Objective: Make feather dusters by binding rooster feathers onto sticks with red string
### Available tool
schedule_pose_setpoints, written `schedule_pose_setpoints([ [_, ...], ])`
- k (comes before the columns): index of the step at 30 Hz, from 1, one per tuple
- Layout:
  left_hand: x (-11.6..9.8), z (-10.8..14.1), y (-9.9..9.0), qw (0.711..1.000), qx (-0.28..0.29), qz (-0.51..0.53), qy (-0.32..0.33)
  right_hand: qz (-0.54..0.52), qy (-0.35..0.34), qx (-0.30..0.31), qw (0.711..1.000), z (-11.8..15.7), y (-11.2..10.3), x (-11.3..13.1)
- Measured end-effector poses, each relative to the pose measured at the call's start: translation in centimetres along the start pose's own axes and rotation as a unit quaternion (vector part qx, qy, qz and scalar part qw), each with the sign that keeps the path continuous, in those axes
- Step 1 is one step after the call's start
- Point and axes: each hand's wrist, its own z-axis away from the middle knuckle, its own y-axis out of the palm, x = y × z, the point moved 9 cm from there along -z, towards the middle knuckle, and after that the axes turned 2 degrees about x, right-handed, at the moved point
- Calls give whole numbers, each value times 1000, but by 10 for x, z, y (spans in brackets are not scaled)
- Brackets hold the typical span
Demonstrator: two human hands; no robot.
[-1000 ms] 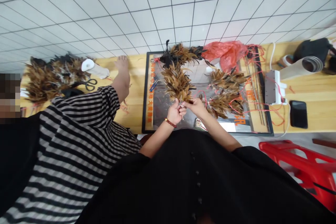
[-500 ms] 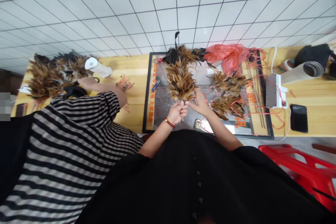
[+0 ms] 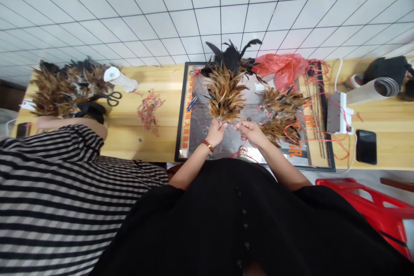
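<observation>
A bundle of brown feathers with black tips (image 3: 225, 95) points away from me, its base toward my body. My left hand (image 3: 216, 133), with a red bead bracelet at the wrist, is closed at that base and pinches it. My right hand (image 3: 251, 133) is closed on a red string (image 3: 231, 123), stretched short and taut from the base of the bundle. The loose length of the string trails down below my right hand. Further feather bundles (image 3: 280, 116) lie just right of my right hand.
Under my hands lies a black-framed glass board (image 3: 178, 138). Small blue snips (image 3: 192, 103) rest on its left. A red plastic bag (image 3: 281, 69), power strip (image 3: 338, 112) and phone (image 3: 366, 146) are to the right. At left, a co-worker's arm (image 3: 67, 126) reaches near scissors (image 3: 111, 98) and feathers (image 3: 58, 90).
My right hand has drawn away to the right, pulling the red string taut. The bundle's black tips show more fully. The co-worker's arm has moved left and back, uncovering the scissors.
</observation>
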Motion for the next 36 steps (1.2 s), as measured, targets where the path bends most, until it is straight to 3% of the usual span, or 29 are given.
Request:
schedule_pose_setpoints([
  [2, -13, 0, -1, 994, -4, -87, 64, 22, -2, 6, 1000, 0, 1, 6],
  [4, -18, -2, 2, 982, 6, -168, 84, 126, -45, 34, 990, 2, 10, 21],
  [6, -20, -4, 1, 962, 0, -260, 77, 298, -109, 70, 946, 6, 27, 38],
  [8, -29, -4, -2, 922, -23, -378, 88, 467, -153, 81, 867, 8, 40, 54],
  [10, -43, -1, 3, 848, -12, -514, 127, 579, -169, 60, 795, 1, 41, 70],
  [13, -52, 12, 21, 675, 93, -707, 192, 642, -174, 23, 746, -21, 31, 94],
  [15, -54, 24, 26, 560, 153, -783, 226, 643, -154, 16, 750, -41, 24, 100],
  [17, -60, 34, 26, 479, 177, -821, 255, 614, -127, 21, 779, -61, 22, 98],
  [19, -65, 40, 26, 426, 205, -836, 280, 549, -115, 29, 827, -77, 25, 93],
  [22, -69, 46, 29, 390, 293, -816, 310, 420, -97, 22, 902, -92, 23, 82],
  [24, -78, 45, 24, 394, 347, -789, 319, 329, -12, 48, 943, -93, 11, 58],
  [26, -96, 39, 11, 422, 366, -766, 319, 224, 115, 110, 961, -78, -6, 24],
  [28, -119, 29, -11, 465, 355, -750, 310, 113, 219, 166, 955, -47, -26, -10],
  [30, -137, 20, -36, 508, 336, -738, 289, 23, 270, 196, 942, -9, -48, -41],
  [32, -150, 11, -59, 585, 294, -709, 261, -32, 290, 176, 940, 28, -73, -73],
  [34, -154, 5, -73, 707, 248, -622, 229, -58, 295, 137, 944, 63, -92, -104],
  [36, -144, 1, -77, 842, 225, -463, 162, -72, 283, 98, 952, 92, -104, -127],
])
